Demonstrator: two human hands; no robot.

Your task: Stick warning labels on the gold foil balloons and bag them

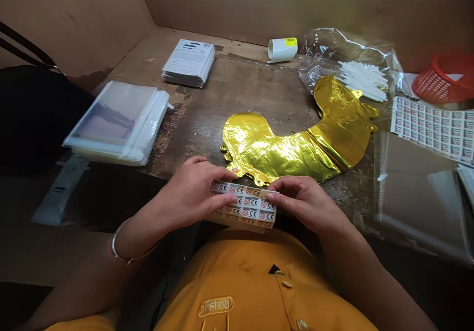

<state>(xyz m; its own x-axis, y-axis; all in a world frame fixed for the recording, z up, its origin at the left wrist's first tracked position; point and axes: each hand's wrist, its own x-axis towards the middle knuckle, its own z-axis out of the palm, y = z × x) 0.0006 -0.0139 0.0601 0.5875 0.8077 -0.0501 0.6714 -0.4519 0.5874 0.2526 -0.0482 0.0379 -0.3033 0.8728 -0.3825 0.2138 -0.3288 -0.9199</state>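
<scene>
A small sheet of CE-mark stickers (255, 212) is held in front of my body at the table's front edge. My left hand (196, 188) grips its left side, thumb lying over the printed face. At the upper right corner, my right hand (299, 200) pinches the sheet between thumb and fingers. Just beyond both hands lies a flat, curved gold foil balloon (281, 153), its near left end close to the sheet's top edge. Whether my left fingertips touch the foil I cannot tell.
Clear plastic sleeves (114, 124) are stacked at left, with printed cards (188, 62) behind. At the back are a white label roll (283, 50) and a plastic bag of white sticks (365, 79). A red basket (442, 82), another sticker sheet (433, 126) and a clear sleeve (418, 188) lie right.
</scene>
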